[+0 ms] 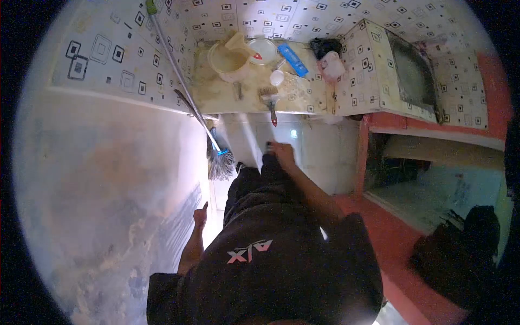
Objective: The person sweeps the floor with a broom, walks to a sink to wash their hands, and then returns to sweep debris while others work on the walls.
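Note:
My right hand [283, 156] hangs in front of my dark trousers, below the counter's front edge. Its fingers look curled and slightly blurred; a small dark spot shows at their tips, and I cannot make out whether it is something held. By the pale wall on the left is my left hand [200, 216], its thumb pointing up and its other fingers hidden. Nearest to the right hand lies a paintbrush [273, 111], its handle jutting over the edge of the stained counter [211, 97]. Behind it stand a tub [230, 64] and a white scoop-like cup [277, 77].
A mop [219, 160] with a long handle leans at the left wall. On the counter are a round clear lid [262, 50], a blue packet [293, 59], a black bag [324, 46] and a pinkish bag [331, 67]. A tiled block [360, 76] and red ledge [374, 227] stand right.

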### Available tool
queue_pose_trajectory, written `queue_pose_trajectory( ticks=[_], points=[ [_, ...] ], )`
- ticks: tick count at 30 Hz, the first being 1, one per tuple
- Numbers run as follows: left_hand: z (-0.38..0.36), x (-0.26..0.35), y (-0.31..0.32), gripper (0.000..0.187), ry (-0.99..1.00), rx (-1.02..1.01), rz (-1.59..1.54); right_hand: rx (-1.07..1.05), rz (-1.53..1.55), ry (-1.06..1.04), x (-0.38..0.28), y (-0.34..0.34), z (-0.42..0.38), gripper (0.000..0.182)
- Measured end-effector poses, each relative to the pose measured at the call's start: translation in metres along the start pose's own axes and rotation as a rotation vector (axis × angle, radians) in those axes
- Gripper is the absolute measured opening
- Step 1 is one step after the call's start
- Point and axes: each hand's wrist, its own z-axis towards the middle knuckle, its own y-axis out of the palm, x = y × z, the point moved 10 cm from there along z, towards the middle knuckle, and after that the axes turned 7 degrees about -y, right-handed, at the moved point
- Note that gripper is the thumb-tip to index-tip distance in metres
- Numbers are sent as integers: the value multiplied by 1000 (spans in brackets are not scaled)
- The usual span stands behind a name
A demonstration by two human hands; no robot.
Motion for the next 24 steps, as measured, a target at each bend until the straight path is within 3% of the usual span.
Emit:
queue_pose_trajectory(
  ticks=[1, 4, 5, 6, 7, 10, 11, 12, 13, 14, 16, 18, 22, 24],
  points=[
    [1, -26, 21, 46, -352, -317, -462, 20, -92, 197, -1, -43, -27, 32],
    [25, -7, 17, 49, -538, -535, -288, 116, -94, 234, 36, -126, -97, 33],
    [30, -18, 90, 48, -604, -715, -724, 141, -6, 278, 51, -148, -116, 31],
    [31, 25, 29, 44, -776, -710, -675, 162, 80, 316, 62, -163, -130, 29],
    [42, 46, 48, 40, -769, -854, -911, 197, 147, 359, 70, -172, -140, 32],
    [94, 130, -1, 21, -647, -692, -920, 314, 361, 484, 93, -203, -169, 45],
    [105, 166, -16, 19, -596, -730, -1027, 360, 430, 530, 101, -220, -180, 49],
    [133, 172, 67, 17, -545, -1045, -1431, 412, 496, 584, 109, -241, -195, 55],
    [154, 196, 55, 16, -420, -775, -1323, 411, 471, 582, 107, -259, -200, 55],
    [167, 241, 21, 19, -31, -549, -708, 415, 500, 525, 107, -279, -203, 51],
    [161, 319, -12, 20, -197, -654, -1181, 486, 529, 569, 136, -318, -213, 48],
    [156, 406, -52, 23, -184, -646, -1044, 604, 660, 536, 164, -362, -224, 44],
    [153, 554, -127, 18, 49, -594, -1051, 786, 667, 433, 168, -457, -207, 42],
    [163, 615, -165, 16, 224, -457, -1134, 786, 618, 348, 113, -520, -159, 35]
  ],
)
